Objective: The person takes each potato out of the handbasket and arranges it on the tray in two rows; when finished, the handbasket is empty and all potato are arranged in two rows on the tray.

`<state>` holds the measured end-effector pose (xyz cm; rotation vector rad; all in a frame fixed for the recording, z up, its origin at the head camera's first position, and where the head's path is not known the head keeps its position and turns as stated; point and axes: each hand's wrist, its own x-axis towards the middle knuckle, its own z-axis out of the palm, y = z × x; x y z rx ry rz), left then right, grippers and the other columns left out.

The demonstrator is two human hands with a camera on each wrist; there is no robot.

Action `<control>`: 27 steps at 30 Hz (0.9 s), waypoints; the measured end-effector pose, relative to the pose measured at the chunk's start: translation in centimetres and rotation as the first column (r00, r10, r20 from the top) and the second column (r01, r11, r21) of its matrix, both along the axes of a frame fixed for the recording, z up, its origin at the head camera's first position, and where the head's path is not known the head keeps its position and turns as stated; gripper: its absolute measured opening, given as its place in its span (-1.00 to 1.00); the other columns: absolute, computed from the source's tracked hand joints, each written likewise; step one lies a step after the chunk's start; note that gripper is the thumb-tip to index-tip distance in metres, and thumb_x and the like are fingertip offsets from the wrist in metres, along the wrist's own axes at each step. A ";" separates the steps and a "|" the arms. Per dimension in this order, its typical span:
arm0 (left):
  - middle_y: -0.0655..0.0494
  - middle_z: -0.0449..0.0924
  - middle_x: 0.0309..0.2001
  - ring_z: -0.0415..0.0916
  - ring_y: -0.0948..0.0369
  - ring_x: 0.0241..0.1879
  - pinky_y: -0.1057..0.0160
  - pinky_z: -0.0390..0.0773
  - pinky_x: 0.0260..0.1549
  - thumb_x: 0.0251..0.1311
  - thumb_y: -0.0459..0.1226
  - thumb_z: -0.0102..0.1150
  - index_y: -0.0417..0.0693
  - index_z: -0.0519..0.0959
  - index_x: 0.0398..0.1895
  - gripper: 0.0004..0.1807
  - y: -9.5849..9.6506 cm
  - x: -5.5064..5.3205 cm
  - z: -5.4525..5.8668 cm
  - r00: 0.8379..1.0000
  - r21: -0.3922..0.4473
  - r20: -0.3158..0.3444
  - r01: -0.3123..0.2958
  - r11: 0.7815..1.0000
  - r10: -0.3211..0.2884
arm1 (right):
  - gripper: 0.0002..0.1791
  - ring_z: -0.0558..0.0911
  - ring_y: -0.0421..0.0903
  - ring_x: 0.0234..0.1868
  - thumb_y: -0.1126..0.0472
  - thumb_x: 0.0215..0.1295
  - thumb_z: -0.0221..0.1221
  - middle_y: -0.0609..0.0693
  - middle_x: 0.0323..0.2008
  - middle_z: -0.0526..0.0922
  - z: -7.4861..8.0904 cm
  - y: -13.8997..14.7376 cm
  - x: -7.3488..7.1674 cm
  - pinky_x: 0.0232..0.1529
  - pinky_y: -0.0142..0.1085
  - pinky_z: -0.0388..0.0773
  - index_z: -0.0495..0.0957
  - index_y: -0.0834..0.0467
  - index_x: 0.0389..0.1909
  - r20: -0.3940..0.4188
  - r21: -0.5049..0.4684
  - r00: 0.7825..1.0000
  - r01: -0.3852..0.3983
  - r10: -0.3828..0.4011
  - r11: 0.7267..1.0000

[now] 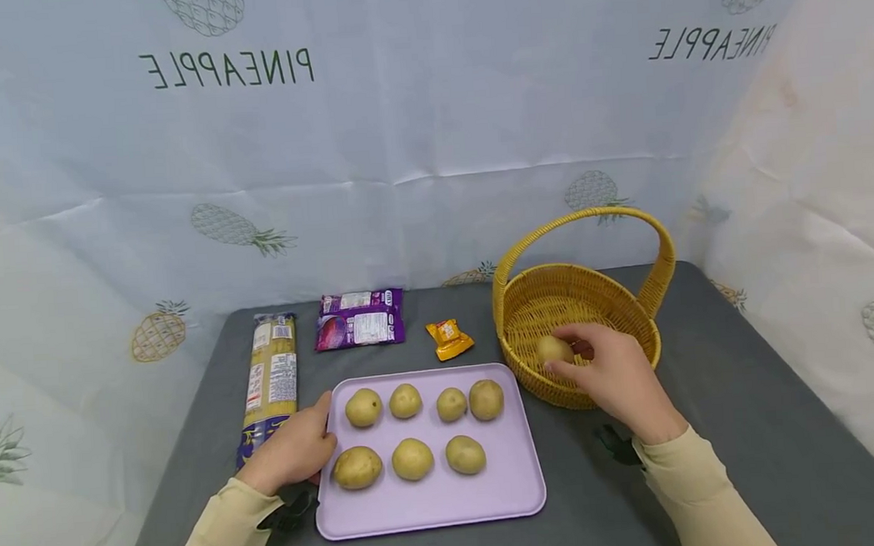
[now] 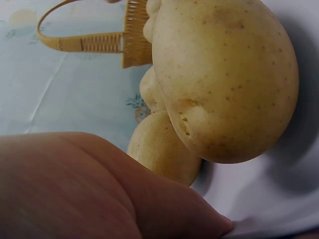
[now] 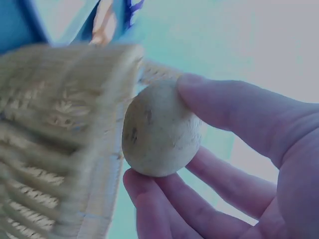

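My right hand (image 1: pixel 614 372) pinches a small potato (image 1: pixel 554 350) between thumb and fingertips, over the near left part of the yellow wicker basket (image 1: pixel 655 345). The right wrist view shows the held potato (image 3: pixel 162 129) beside the woven basket wall (image 3: pixel 60 144). At the left edge of the lilac tray (image 1: pixel 429 507), my left hand (image 1: pixel 297 443) grips the rim, its thumb on top in the left wrist view; its other fingers are mostly hidden. Several potatoes lie on the tray in two rows, with a large potato (image 1: pixel 357 467) closest to the left hand.
A pack of pasta (image 1: pixel 272 375) lies left of the tray, partly behind the left hand. Purple packets (image 1: pixel 360 319) and a small orange packet (image 1: pixel 450 340) lie behind the tray. The basket's tall handle (image 1: pixel 587 214) arches above it. A printed cloth hangs behind the grey table.
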<state>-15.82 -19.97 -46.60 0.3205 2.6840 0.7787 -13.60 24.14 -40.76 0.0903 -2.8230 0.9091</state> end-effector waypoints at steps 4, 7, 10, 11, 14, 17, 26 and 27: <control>-0.46 0.59 0.25 0.65 0.16 -0.41 0.17 0.62 -0.46 0.41 -0.41 0.10 -0.60 0.05 0.63 -0.18 0.1 0.0 -0.3 1.000 -0.010 0.002 -0.002 1.000 0.002 | -0.49 0.73 -0.06 -0.06 0.09 0.21 0.58 -0.01 0.03 0.79 0.5 -1.1 1.5 -0.02 -0.07 0.76 0.74 0.04 0.19 -0.018 0.000 0.998 -0.067 0.067 0.998; -0.45 0.60 0.22 0.61 0.18 -0.48 0.19 0.56 -0.53 0.42 -0.41 0.10 -0.58 0.03 0.64 -0.18 0.2 0.0 -0.4 1.000 -0.007 0.014 -0.011 1.000 0.011 | -0.51 0.70 -0.17 -0.13 0.11 0.15 0.62 -0.10 -0.03 0.79 0.3 -2.2 2.6 -0.08 -0.18 0.75 0.76 0.00 0.12 -0.046 0.025 0.993 -0.112 0.113 0.993; -0.44 0.61 0.19 0.59 0.19 -0.53 0.20 0.55 -0.56 0.42 -0.40 0.10 -0.57 0.03 0.64 -0.18 0.2 0.0 -0.3 1.000 -0.008 0.014 -0.015 1.000 0.015 | -0.54 0.63 -0.26 -0.21 0.13 0.09 0.65 -0.21 -0.13 0.74 -0.3 -3.5 3.6 -0.15 -0.29 0.68 0.77 -0.05 0.04 -0.054 0.061 0.988 -0.140 0.143 0.988; -0.43 0.62 0.16 0.58 0.19 -0.58 0.19 0.55 -0.58 0.42 -0.41 0.10 -0.57 0.03 0.64 -0.18 0.2 0.0 -0.2 1.000 -0.005 0.015 -0.016 1.000 0.016 | -0.55 0.61 -0.28 -0.21 0.13 0.09 0.65 -0.23 -0.15 0.73 -0.5 -3.8 3.9 -0.16 -0.30 0.66 0.77 -0.07 0.03 -0.050 0.068 0.987 -0.151 0.155 0.986; -0.41 0.64 0.11 0.55 0.19 -0.66 0.20 0.56 -0.64 0.43 -0.40 0.09 -0.56 0.02 0.65 -0.18 0.2 -0.1 -0.2 0.999 -0.003 0.022 -0.025 1.000 0.025 | -0.55 0.60 -0.29 -0.22 0.13 0.06 0.66 -0.28 -0.17 0.70 -1.6 -4.6 4.4 -0.17 -0.34 0.64 0.77 -0.10 0.00 -0.022 0.077 0.983 -0.178 0.180 0.981; -0.40 0.64 0.10 0.55 0.19 -0.65 0.20 0.55 -0.63 0.42 -0.40 0.09 -0.57 0.02 0.65 -0.17 0.2 -0.2 -0.2 1.000 -0.012 0.020 -0.020 1.000 0.020 | -0.56 0.64 -0.26 -0.20 0.13 0.05 0.67 -0.29 -0.18 0.69 -2.9 -5.1 4.5 -0.17 -0.35 0.64 0.77 -0.10 -0.03 0.004 0.074 0.979 -0.202 0.202 0.977; -0.42 0.62 0.16 0.57 0.18 -0.63 0.19 0.55 -0.62 0.43 -0.40 0.09 -0.55 0.01 0.66 -0.17 0.2 -0.1 -0.3 0.999 -0.010 0.039 -0.031 0.999 0.032 | -0.59 0.60 -0.29 -0.26 0.11 -0.01 0.69 -0.29 -0.26 0.66 -5.2 -6.0 4.6 -0.24 -0.39 0.57 0.74 -0.08 -0.15 0.028 0.101 0.976 -0.216 0.214 0.971; -0.42 0.61 0.17 0.57 0.18 -0.61 0.19 0.55 -0.62 0.43 -0.40 0.09 -0.56 0.01 0.66 -0.17 0.2 0.0 -0.3 0.999 -0.009 0.039 -0.029 1.000 0.029 | -0.59 0.59 -0.30 -0.27 0.11 -0.02 0.69 -0.29 -0.27 0.65 -5.3 -6.1 4.7 -0.25 -0.39 0.57 0.74 -0.08 -0.16 0.033 0.101 0.977 -0.213 0.211 0.972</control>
